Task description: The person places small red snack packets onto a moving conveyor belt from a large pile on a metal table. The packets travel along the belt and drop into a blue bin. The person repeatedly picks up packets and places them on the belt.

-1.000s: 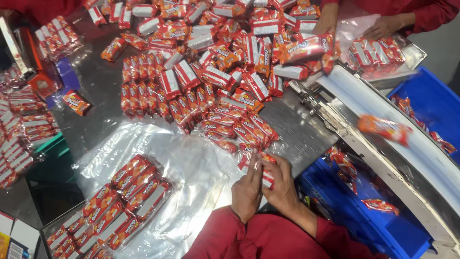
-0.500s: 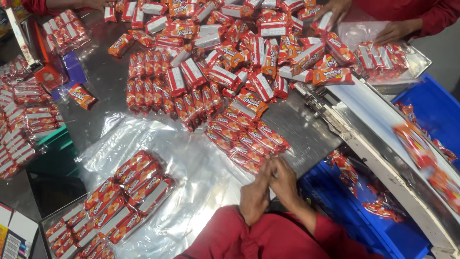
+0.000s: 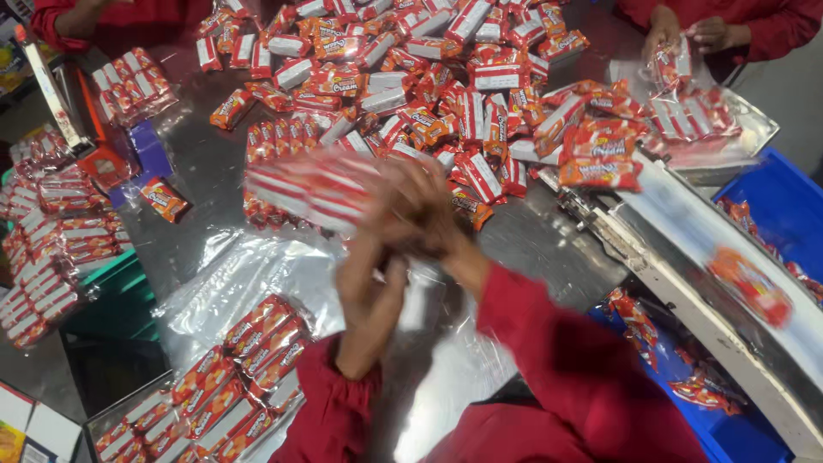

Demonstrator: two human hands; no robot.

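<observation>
Above the clear wrap point(image 3: 257, 283), both hands (blurred) point(image 3: 403, 231) grip a packet row point(image 3: 309, 189)

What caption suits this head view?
Both hands lift a blurred row of packets over a steel table.

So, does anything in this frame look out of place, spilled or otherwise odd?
Yes. Several red packets lie loose down in the gap beside the blue bin, below the white conveyor, off the steel table. They look like they have fallen off. The heap on the table is jumbled.
</observation>
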